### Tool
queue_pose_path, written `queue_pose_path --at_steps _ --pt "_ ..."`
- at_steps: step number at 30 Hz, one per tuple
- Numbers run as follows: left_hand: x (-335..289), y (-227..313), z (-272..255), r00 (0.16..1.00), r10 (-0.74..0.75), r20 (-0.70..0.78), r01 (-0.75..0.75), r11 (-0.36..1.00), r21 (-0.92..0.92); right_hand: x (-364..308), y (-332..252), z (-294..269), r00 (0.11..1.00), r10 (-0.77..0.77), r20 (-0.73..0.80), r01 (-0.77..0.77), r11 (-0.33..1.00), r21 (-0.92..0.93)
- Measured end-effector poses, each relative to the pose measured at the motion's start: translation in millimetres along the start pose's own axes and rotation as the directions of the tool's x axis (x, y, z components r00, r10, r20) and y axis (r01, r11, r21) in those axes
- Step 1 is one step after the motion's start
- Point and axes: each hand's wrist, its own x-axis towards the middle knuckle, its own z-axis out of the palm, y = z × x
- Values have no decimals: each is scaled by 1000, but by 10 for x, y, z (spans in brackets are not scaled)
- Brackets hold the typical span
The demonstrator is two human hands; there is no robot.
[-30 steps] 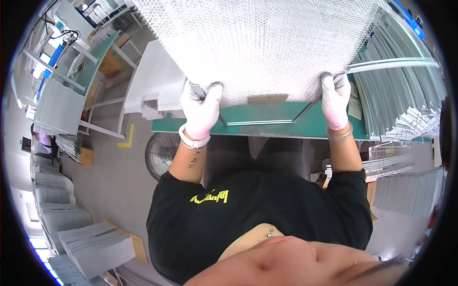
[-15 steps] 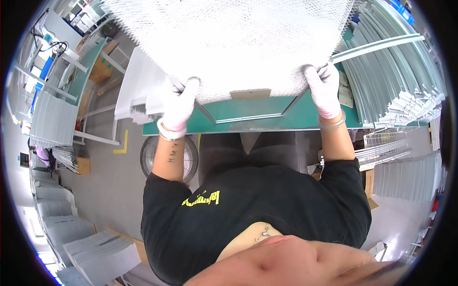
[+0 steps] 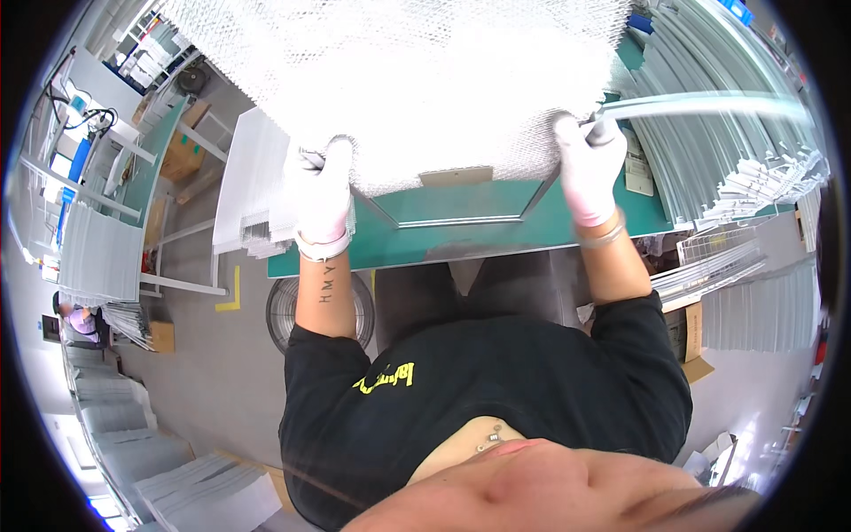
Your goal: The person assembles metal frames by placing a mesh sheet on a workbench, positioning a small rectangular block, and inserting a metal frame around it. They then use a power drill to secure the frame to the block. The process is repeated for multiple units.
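Note:
A large sheet of silvery-white expanded mesh spans the space in front of me, its edges jagged. My left hand, in a white glove, pinches its near left corner, thumb on top. At the near right corner my right hand, also gloved, is closed on the mesh. A long pale metal strip runs out to the right from my right hand; whether those fingers grip it too I cannot tell. Below the mesh, a thin grey metal frame shows on the green tabletop. A small beige plate is at the mesh's near edge.
Stacked pale strips fill the table's right side. White pleated sheets stand at the left. A round fan is on the floor by the table. A person is far left, near more stacked panels.
Both hands and the mesh have shifted slightly left in the picture. The pale strip at my right hand has swung, its outer end lower and blurred.

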Motion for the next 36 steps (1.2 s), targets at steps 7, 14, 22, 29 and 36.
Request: queue_pose_path --at_steps 7,14,22,29,36 --pt "-5 -105 -52 999 -1 50 2 1000 -11 -142 144 69 995 -97 -13 97 987 130" --pt "-336 -438 -197 974 -115 194 117 993 0 -286 410 34 992 60 110 -76 987 144" --pt "-1040 -1172 -330 906 -363 217 371 929 3 -986 1417 -182 975 144 171 -140 990 -35" --pt "-590 -630 -172 921 -327 213 363 918 -162 -499 1071 -412 875 305 375 -293 952 -90" --pt "-51 -112 -227 995 -23 100 31 997 -75 349 83 -164 966 62 253 -49 997 -55"
